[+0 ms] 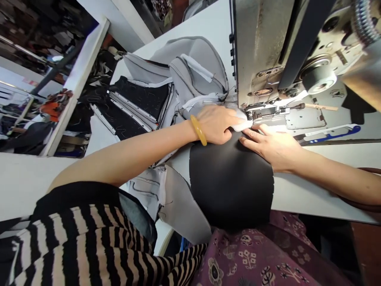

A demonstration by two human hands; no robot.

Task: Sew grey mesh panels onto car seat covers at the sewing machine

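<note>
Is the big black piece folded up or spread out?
Spread out. The black piece lies smooth on the white table, no folds, with the right hand flat on it.

Black panel [230, 182]: matt, smooth, leather-like sheet. Grey pieces [193, 59]: soft matt cloth. Sewing machine [262, 47]: bare metal, dull and scuffed. Worktop [312, 190]: smooth white surface, faint sheen. Bangle [198, 130]: glossy amber, material not discernible. Striped sleeve [89, 238]: knitted cloth.

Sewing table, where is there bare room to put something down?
Bare white table lies right of the black piece, between the forearm of the right hand and the near edge. Another strip sits beyond the grey pieces, beside the machine. Crowded: left of the left hand, with black quilted panels, and by the needle, where snips lie.
</note>
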